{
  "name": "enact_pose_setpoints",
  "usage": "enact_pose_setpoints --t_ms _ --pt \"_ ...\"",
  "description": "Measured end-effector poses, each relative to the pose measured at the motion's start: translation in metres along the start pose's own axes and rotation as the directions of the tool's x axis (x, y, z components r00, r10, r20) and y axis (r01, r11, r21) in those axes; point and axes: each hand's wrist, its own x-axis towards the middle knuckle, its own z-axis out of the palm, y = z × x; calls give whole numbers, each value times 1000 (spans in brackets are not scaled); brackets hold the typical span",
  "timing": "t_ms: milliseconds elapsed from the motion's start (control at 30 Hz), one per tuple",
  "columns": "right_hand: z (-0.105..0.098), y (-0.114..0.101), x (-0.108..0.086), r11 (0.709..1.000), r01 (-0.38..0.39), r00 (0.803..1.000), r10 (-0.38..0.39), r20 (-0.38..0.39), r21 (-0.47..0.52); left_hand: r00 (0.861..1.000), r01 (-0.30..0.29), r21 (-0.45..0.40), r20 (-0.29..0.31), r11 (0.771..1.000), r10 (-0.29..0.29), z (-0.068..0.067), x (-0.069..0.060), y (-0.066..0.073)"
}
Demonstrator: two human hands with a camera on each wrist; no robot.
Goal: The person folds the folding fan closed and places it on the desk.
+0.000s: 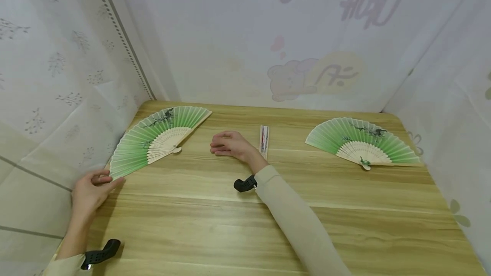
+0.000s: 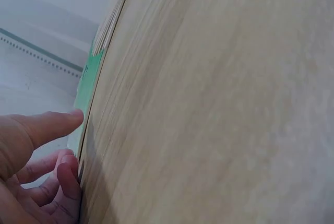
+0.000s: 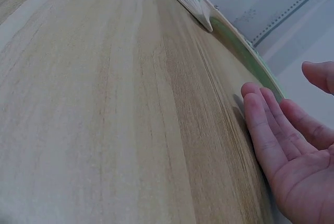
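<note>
Left fan [image 1: 159, 140]: spread, green paling to white, light ribs, dark branch print. Lies on the tabletop [image 1: 215, 229], left side; long axis slanting near-left to far-right, pivot facing near-right. Left hand [image 1: 90, 190]: at fan's near corner, thumb and fingers apart. Right hand [image 1: 233, 146]: right of pivot, relaxed, thumb apart.

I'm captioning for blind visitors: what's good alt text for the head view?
A person's left hand is at the near corner of a spread green folding fan on a wood-grain table; the right hand holds nothing. A slim patterned object and a second spread green fan lie farther right.
</note>
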Motion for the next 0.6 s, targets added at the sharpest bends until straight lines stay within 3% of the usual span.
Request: enact_pose_setpoints --t_ms 200,600 --pt "0 0 0 1000 0 1000 0 -10 -4 1000 30 31 3 999 -30 -3 0 -7" --pt "1 3 0 1000 9 1000 -10 -23 -11 1000 7 -47 -10 999 -8 -5 1 -14"
